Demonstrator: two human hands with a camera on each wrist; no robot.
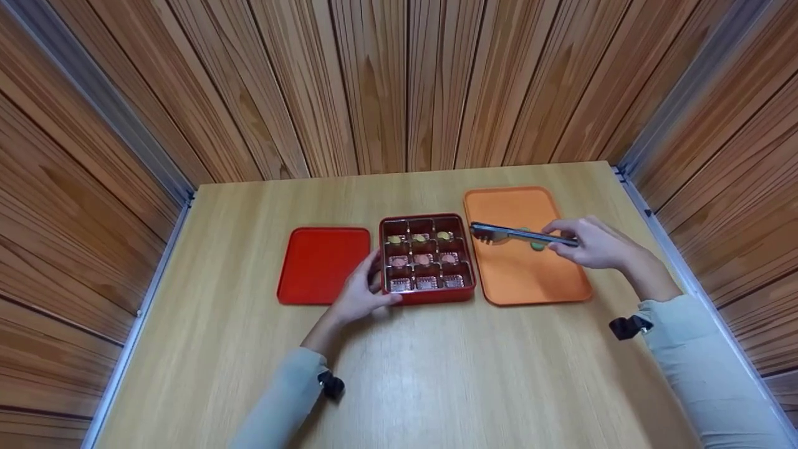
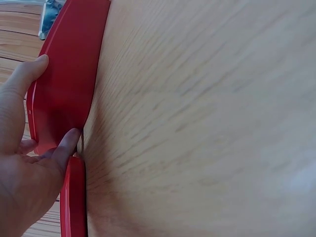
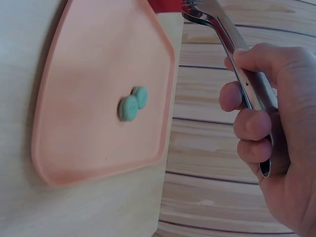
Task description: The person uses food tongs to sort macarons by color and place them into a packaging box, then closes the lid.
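My left hand (image 1: 363,293) holds the front left corner of a red box (image 1: 436,295), thumb on its front wall and fingers along its left side. Inside, the dark divided compartments hold yellow macarons (image 1: 419,238) in the back row and pink macarons (image 1: 423,259) in the middle row. Clear plastic cups (image 1: 426,283) show in the front row. My right hand (image 1: 589,242) grips metal tongs (image 3: 254,86) with fork-like tips, above an orange tray (image 1: 520,280). Two green macarons (image 3: 129,107) lie close together on that tray, and the tong tips reach toward the box.
A flat red lid (image 1: 324,262) lies left of the box, close beside it. The wooden table (image 1: 405,374) is bounded by wood-panelled walls (image 1: 374,93) at the back and sides, with metal rails (image 1: 138,312) along the side edges.
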